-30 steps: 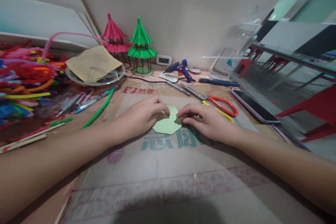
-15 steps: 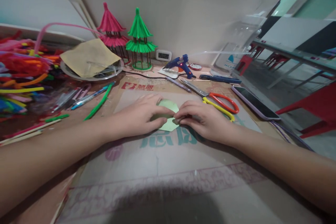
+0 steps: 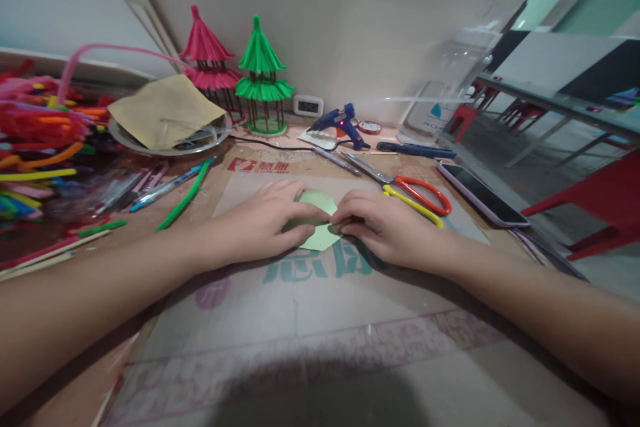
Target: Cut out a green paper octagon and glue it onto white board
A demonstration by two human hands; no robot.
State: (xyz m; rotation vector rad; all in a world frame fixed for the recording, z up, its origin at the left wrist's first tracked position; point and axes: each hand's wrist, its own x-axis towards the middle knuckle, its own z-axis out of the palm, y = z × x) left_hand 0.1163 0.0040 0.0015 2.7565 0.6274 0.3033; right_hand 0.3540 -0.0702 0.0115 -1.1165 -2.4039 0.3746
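A pale green paper piece point(image 3: 321, 237) with angled edges lies on the printed cardboard sheet point(image 3: 300, 307). My left hand point(image 3: 267, 221) rests over its left side, with thumb and forefinger spread apart and the palm low on the sheet. At the paper's right edge is my right hand point(image 3: 383, 225), its thumb and fingers pinched together; whatever is between those fingertips is too small to tell. The tips of both hands nearly meet over the paper. Scissors point(image 3: 423, 195) with red and yellow handles lie just beyond my right hand.
Behind stand a pink model tower point(image 3: 206, 47) and a green one point(image 3: 260, 83), a small clock point(image 3: 309, 105), a blue glue gun point(image 3: 337, 121) and a clear bottle point(image 3: 440, 93). A phone point(image 3: 480, 193) lies right. Left are a plate point(image 3: 170, 147), pens point(image 3: 167, 187) and pipe cleaners point(image 3: 40, 120).
The whole view has shifted slightly, so the background things sit a little farther left. Both hands keep nearly the same pose at the green paper.
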